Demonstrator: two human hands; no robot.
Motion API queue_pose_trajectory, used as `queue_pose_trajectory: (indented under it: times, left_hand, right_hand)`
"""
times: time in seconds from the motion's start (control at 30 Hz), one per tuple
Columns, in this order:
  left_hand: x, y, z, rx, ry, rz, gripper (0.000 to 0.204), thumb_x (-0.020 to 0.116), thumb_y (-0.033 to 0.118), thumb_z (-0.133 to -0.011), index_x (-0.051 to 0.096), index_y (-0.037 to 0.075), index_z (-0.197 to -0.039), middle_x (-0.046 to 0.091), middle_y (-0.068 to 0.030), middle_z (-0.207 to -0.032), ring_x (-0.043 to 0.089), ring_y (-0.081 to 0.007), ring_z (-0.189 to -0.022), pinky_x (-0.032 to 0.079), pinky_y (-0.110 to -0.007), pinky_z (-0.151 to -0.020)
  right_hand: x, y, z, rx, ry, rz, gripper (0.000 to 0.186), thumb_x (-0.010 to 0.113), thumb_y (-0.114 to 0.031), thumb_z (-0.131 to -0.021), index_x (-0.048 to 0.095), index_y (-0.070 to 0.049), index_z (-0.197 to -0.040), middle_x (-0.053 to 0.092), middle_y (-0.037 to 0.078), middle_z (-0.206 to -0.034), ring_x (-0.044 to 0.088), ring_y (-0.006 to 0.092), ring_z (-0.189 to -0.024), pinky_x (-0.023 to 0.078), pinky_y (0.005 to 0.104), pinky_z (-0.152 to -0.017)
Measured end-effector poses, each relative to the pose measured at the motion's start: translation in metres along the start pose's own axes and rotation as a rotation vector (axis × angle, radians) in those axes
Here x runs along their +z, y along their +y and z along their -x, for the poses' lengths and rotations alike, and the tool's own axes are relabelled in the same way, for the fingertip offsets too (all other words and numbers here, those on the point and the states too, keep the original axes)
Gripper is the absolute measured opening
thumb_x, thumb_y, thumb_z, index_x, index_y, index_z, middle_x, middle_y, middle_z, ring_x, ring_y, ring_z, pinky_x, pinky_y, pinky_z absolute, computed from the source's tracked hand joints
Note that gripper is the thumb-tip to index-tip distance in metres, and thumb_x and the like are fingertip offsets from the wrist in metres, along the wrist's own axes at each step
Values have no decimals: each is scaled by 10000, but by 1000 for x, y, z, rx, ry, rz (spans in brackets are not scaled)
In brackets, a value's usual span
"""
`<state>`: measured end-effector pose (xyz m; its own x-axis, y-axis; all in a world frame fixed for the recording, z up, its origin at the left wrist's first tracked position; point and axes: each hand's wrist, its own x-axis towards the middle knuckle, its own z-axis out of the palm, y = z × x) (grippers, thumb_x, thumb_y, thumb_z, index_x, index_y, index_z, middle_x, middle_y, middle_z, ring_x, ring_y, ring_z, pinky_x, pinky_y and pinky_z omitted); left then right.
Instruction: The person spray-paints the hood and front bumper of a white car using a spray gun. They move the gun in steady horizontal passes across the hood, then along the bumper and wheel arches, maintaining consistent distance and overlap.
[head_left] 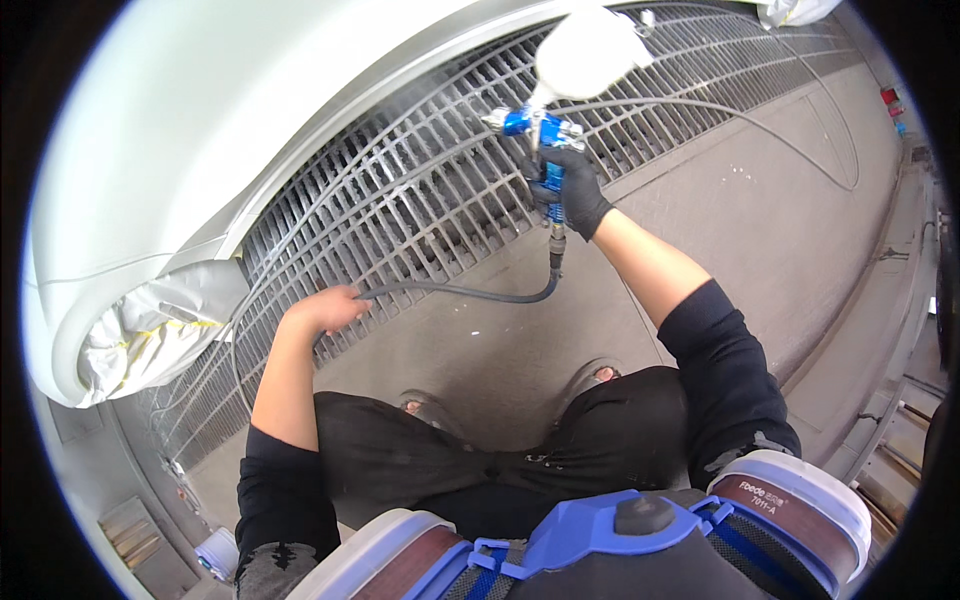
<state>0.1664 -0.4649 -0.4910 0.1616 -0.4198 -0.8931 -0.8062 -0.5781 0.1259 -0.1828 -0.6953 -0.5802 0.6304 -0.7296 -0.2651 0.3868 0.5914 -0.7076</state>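
Note:
My right hand (578, 190), in a black glove, is wrapped round the handle of a blue spray gun (552, 180). A white paint cup (590, 55) sits on top of the gun, and its nozzle points left toward a white car body (180, 120). From the base of the handle a dark air hose (470, 291) curves down and across to the left. My bare left hand (332, 308) is closed round that hose, well below the gun.
A metal floor grating (420, 210) runs along the car's lower edge. White masking sheet (160, 330) covers the wheel area. More hose (760, 115) loops over the grating and the grey floor (750, 220) at right. A respirator (620, 530) fills the lower edge.

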Motion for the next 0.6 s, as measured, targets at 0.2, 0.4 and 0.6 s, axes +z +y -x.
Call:
queue_pose_trajectory:
  times: [0.2, 0.4, 0.6]
  left_hand:
    - [14, 7, -1, 8, 128, 160, 402, 603, 364, -1012, 630, -37, -996, 632, -93, -799, 627, -221, -754, 506, -379, -711]
    - [28, 57, 6, 114, 191, 270, 311, 602, 292, -1041, 588, -6, -950, 527, -10, -763, 481, -138, -752, 451, -351, -706]
    - [24, 99, 35, 141, 311, 331, 251, 594, 261, -1053, 586, 23, -973, 501, 6, -787, 470, -130, -759, 438, -325, -703]
  right_hand:
    - [-41, -6, -46, -180, 107, 100, 213, 618, -285, -977, 621, -99, -875, 601, 33, -756, 465, 110, -514, 349, 253, -473]
    - [-126, -40, -86, -510, 407, 516, 163, 555, -92, -995, 713, -73, -1030, 658, 62, -880, 604, 137, -694, 506, 293, -607]
    - [-173, -98, -90, -438, 537, 178, 252, 512, -104, -1021, 752, -75, -1090, 688, 75, -1016, 671, 228, -852, 584, 359, -721]
